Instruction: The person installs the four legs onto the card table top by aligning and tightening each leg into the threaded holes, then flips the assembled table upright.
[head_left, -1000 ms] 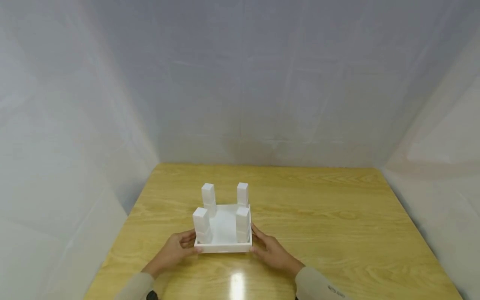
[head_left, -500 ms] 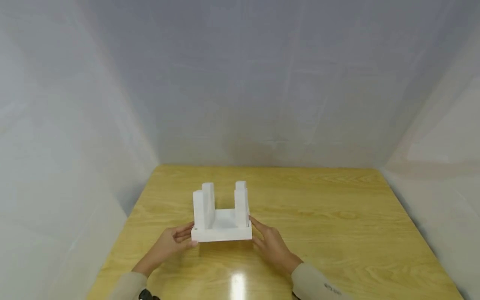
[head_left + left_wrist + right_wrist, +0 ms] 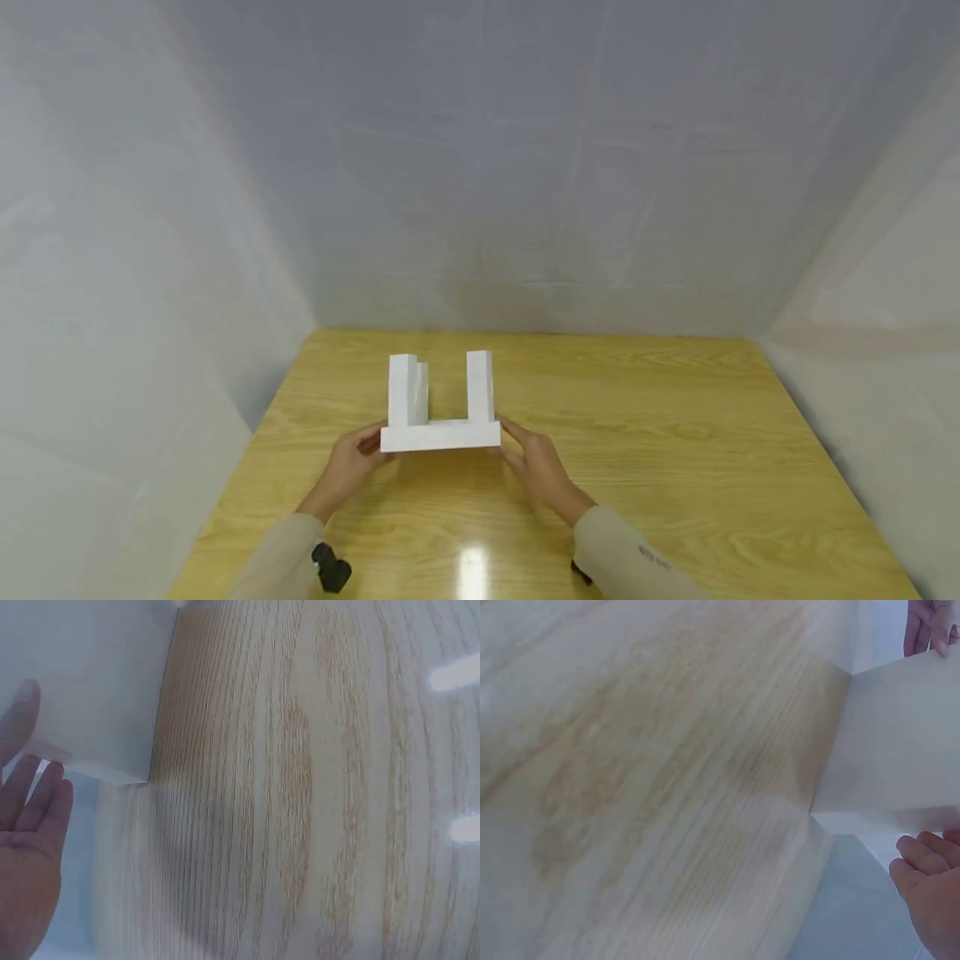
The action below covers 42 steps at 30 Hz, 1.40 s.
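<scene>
Both hands hold a white square piece (image 3: 440, 437) like a small upturned table, its blocky legs (image 3: 402, 390) pointing up and leaning away. In the head view it hangs over the wooden table, front edge raised; at least one rear leg is hidden. My left hand (image 3: 348, 468) grips the left side; in the left wrist view its thumb (image 3: 21, 720) lies on the flat underside (image 3: 94, 682), fingers along the edge. On the right side my right hand (image 3: 542, 471) grips the edge, and in the right wrist view its curled fingers (image 3: 922, 859) are at the side wall.
The wooden table (image 3: 675, 467) extends around the piece, with a bright reflection near its front. Pale sheeting (image 3: 525, 167) hangs behind it and on both sides. A small black device (image 3: 331, 568) is at the left sleeve, partly in view.
The piece has tilted so its front edge rises and its legs lean away; its inner floor has gone from view. Both hands have moved slightly away from the body with it.
</scene>
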{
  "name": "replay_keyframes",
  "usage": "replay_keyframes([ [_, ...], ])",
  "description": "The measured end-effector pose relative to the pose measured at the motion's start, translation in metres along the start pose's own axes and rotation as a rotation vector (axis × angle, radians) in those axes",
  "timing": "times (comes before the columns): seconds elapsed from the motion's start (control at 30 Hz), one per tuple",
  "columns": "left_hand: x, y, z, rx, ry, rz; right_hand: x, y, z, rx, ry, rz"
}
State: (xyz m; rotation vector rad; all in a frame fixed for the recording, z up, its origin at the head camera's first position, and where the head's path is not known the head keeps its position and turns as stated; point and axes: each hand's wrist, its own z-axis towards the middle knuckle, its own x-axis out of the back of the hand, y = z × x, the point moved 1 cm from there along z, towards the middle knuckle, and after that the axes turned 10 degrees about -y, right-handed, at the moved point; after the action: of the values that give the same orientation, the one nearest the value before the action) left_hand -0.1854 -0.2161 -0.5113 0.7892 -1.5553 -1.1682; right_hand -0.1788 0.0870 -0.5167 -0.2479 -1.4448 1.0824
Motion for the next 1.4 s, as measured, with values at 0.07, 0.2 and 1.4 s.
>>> replay_keyframes([
  [0.07, -0.001, -0.001, 0.004, 0.010, 0.034, 0.039, 0.002, 0.000, 0.004, -0.008, 0.028, 0.038],
  [0.2, -0.002, 0.000, 0.008, -0.015, 0.085, 0.081, 0.001, 0.005, 0.012, -0.025, 0.054, 0.147],
  [1.4, -0.008, -0.027, 0.018, 0.135, 0.027, -0.018, -0.011, 0.010, 0.010, -0.174, 0.095, 0.583],
])
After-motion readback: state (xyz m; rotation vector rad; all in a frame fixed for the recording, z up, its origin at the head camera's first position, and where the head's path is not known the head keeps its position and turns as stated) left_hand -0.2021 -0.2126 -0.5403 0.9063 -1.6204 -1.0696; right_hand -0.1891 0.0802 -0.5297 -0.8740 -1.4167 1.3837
